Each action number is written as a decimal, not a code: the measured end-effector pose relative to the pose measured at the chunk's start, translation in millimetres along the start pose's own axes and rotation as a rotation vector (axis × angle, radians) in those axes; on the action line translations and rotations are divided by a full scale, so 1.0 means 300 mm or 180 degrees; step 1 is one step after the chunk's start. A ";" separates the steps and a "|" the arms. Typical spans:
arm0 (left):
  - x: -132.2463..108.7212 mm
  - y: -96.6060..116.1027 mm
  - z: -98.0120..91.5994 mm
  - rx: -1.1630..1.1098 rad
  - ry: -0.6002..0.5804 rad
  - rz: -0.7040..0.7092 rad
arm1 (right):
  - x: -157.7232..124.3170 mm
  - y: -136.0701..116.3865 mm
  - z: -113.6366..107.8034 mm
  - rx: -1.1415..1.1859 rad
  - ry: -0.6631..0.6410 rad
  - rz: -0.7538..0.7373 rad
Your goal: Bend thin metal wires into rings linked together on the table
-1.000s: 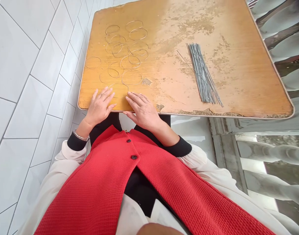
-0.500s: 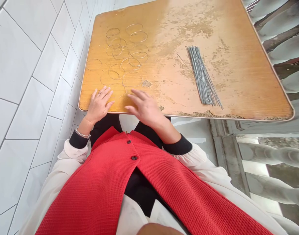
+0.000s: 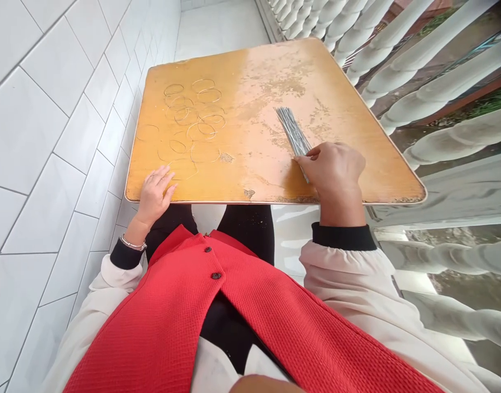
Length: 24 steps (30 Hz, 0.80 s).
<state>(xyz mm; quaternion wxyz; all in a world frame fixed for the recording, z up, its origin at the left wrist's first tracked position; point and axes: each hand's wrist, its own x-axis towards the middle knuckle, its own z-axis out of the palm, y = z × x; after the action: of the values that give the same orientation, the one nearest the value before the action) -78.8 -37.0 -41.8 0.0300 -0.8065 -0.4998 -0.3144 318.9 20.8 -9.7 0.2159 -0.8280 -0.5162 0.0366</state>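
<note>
Orange wood veneer is spreading out below the camera, so what is lying on this worktop (image 3: pixel 242 131)?

A bundle of grey wires (image 3: pixel 290 131) is lying right of centre, and thin wire loops (image 3: pixel 188 117) are clustering on the left half.

Which way is the bundle pointing?

Its long axis is running diagonally: the far end is fanning toward the upper left, and the near end is slanting down to the right, toward the front edge, passing under the right hand (image 3: pixel 334 177). One wire end (image 3: pixel 306 177) is showing below that hand.

And the grip there?

It is clenching on the bundle, with the fingers (image 3: pixel 305 157) curling over the near part. The hand is hiding the inner side, so I can't tell how tight it is.

What about the other hand?

The left hand (image 3: pixel 155 194) is lying open at the front edge, holding no wire, just beside the nearest loop. A silver bracelet (image 3: pixel 131 244) is circling its wrist.
</note>
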 end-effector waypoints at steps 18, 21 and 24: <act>-0.006 -0.004 -0.031 -0.0231 0.0123 -0.0305 | -0.022 -0.057 -0.080 -0.0331 0.0343 0.0288; 0.031 0.019 -0.046 -0.0339 0.0322 -0.0493 | -0.130 -0.105 -0.092 -0.0094 0.0218 -0.0889; 0.082 0.044 -0.057 -0.0181 0.0410 -0.0318 | -0.250 -0.177 -0.063 0.0033 -0.0014 -0.2260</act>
<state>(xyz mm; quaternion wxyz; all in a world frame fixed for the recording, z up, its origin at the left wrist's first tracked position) -68.6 -30.6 -11.3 0.0234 -0.7593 -0.5272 -0.3808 244.9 -30.6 16.3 0.2183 -0.5957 -0.7721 -0.0364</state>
